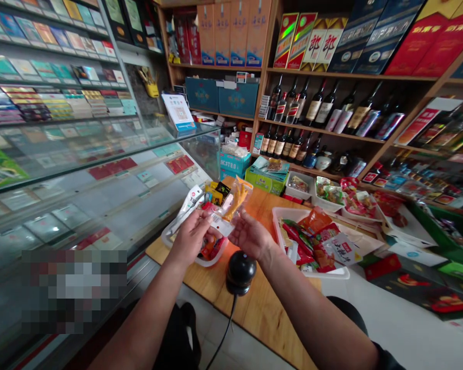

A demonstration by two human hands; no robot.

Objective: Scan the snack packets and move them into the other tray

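Between my two hands is a clear snack packet (239,199) with orange-yellow pieces inside, held tilted above the wooden board. My left hand (191,231) pinches the packet's lower left end, where a white label shows. On the other side, my right hand (250,234) has its fingers curled at the packet's lower right edge. Under and behind my left hand stands a white plastic tub (212,261) of mixed snack packets. A black round device (241,270) with a cable sits on the board (262,303) below my hands.
To the right, a white tray (341,272) holds red and orange snack packets. A glass display counter (81,174) runs along the left. Behind are a green box (268,180), small white bins (326,200) and shelves of bottles (312,110). The cable (226,329) hangs off the board's front edge.
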